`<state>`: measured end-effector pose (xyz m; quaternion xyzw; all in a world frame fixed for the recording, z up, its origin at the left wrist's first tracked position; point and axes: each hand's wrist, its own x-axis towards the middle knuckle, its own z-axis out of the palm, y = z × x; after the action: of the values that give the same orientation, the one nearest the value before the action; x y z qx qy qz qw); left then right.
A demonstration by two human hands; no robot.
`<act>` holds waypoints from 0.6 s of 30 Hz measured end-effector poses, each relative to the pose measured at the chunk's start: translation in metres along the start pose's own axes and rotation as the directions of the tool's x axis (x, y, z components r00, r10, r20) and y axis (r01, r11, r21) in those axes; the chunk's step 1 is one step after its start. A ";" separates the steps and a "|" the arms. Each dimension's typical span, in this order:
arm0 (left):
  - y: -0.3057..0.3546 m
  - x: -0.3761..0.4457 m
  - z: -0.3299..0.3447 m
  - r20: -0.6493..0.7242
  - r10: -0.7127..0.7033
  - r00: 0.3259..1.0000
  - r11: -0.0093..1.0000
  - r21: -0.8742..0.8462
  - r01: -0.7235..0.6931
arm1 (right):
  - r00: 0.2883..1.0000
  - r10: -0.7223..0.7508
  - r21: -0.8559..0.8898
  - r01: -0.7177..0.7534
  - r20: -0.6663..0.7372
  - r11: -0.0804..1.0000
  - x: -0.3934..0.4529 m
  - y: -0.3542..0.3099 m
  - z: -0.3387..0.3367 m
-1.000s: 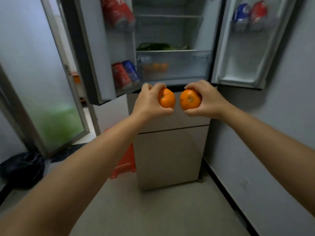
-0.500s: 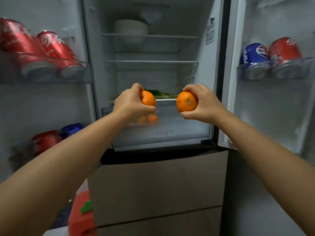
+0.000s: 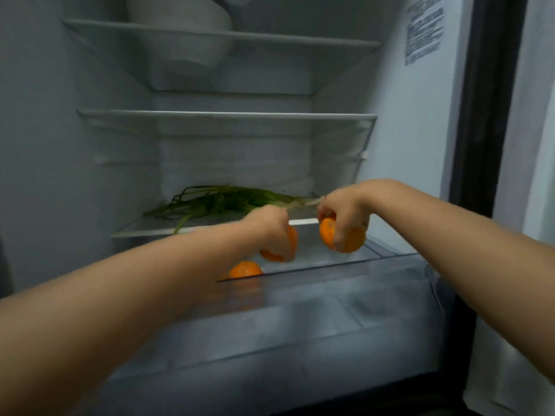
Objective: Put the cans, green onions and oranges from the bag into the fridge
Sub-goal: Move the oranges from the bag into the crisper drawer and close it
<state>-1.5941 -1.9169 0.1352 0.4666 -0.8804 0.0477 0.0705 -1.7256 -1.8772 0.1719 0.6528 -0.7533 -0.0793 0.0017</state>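
Both my hands reach into the open fridge, over the clear crisper drawer at the bottom. My left hand grips one orange from above. My right hand grips a second orange, held just inside the drawer's front rim. A third orange lies loose in the drawer below my left hand. A bunch of green onions lies on the glass shelf right above the drawer. No cans are in view.
Two glass shelves sit higher up; a white bowl stands on the top one. The fridge's right wall carries a label, and the dark door edge runs down the right.
The view has closed in on the fridge interior. Both hands, each holding an orange, moved forward and down from in front of the fridge into the crisper drawer.
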 end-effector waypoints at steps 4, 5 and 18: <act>-0.003 0.038 0.029 0.119 0.029 0.992 0.995 0.088 -0.040 | 0.945 0.041 -0.105 -0.007 0.325 0.994 0.057 0.002 0.010; -0.003 0.045 0.031 0.156 0.043 0.987 0.992 0.108 -0.060 | 0.930 0.044 -0.134 0.006 0.366 0.991 0.069 0.003 0.019; -0.005 0.100 0.083 0.260 0.021 0.965 0.998 0.058 -0.037 | 0.948 -0.241 -0.235 0.287 0.206 0.929 0.140 0.015 0.072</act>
<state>-1.6522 -2.0138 0.0707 0.4579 -0.8868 0.0148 -0.0607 -1.7691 -2.0044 0.0882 0.7331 -0.6385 -0.2341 0.0116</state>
